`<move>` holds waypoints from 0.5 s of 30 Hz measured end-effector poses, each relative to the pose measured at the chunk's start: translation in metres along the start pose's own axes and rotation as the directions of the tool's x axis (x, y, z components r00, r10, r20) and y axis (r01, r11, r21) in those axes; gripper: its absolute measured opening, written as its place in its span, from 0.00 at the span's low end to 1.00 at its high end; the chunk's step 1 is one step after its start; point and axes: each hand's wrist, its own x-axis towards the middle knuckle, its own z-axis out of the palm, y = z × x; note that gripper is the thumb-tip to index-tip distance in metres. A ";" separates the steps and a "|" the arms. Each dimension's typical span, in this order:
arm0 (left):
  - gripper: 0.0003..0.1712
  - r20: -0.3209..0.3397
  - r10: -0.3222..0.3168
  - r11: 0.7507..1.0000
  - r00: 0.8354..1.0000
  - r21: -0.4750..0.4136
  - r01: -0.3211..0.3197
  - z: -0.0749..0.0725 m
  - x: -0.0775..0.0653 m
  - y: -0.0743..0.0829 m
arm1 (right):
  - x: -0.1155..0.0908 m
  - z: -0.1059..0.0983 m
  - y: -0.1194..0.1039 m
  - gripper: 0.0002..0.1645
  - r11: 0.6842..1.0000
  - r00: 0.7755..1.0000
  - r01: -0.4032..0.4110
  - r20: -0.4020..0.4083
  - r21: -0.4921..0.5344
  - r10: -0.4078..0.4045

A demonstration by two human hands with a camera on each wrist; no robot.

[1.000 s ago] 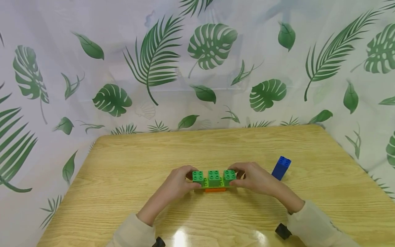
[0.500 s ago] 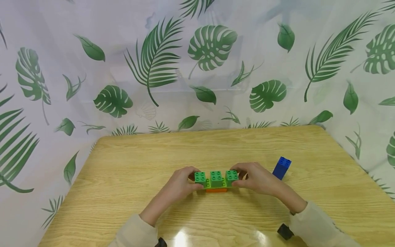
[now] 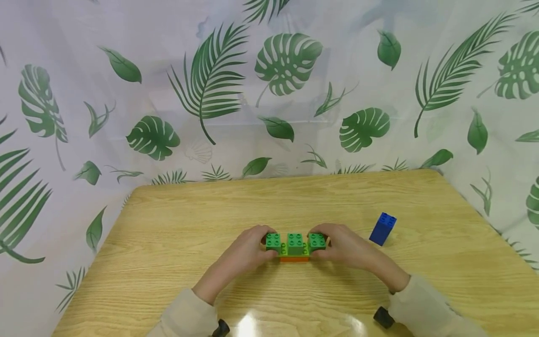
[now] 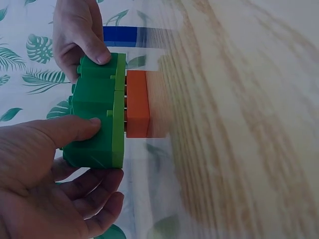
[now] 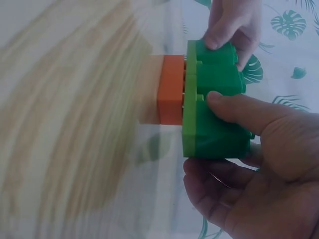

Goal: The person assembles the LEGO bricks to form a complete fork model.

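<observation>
Blocks of green plastic line a light-green plate, central on the wood-grain table; left hand and right hand pinch the end ones. Seating on the orange plastic brick beneath looks incomplete, studs showing between; an upright blue plastic block stands unjoined, right.

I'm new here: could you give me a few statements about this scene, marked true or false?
1. Three green blocks stand in a row on a lime base. True.
2. The left hand grips the middle green block. False: it grips an end one.
3. An orange block lies beneath the lime base. True.
4. The right hand holds something blue. False: it grips the other end's green block; the blue block stands on the table.
</observation>
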 end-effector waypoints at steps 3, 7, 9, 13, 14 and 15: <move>0.24 0.006 -0.007 1.000 1.000 0.007 0.007 0.000 0.001 0.000 | 0.003 0.004 0.000 0.26 1.000 1.000 -0.007 -0.001 -0.013 0.007; 0.25 0.015 -0.010 0.999 1.000 0.032 0.010 0.002 0.004 0.002 | 0.008 0.010 0.000 0.23 0.999 1.000 -0.021 0.002 -0.035 0.021; 0.26 0.015 -0.011 0.999 1.000 0.046 0.011 0.004 0.006 0.002 | 0.009 0.013 -0.001 0.23 0.999 1.000 -0.028 -0.002 -0.045 0.028; 0.25 -0.009 -0.019 0.998 1.000 0.052 0.019 0.008 0.009 0.002 | 0.012 0.017 -0.002 0.22 0.998 1.000 -0.026 -0.019 -0.065 0.025; 0.24 -0.019 -0.020 0.998 1.000 0.054 0.021 0.009 0.010 0.001 | 0.013 0.018 -0.003 0.22 0.997 0.999 -0.027 -0.021 -0.067 0.025; 0.23 -0.031 -0.019 0.998 0.999 0.052 0.021 0.009 0.010 0.001 | 0.013 0.018 -0.003 0.22 0.997 0.999 -0.027 -0.022 -0.067 0.026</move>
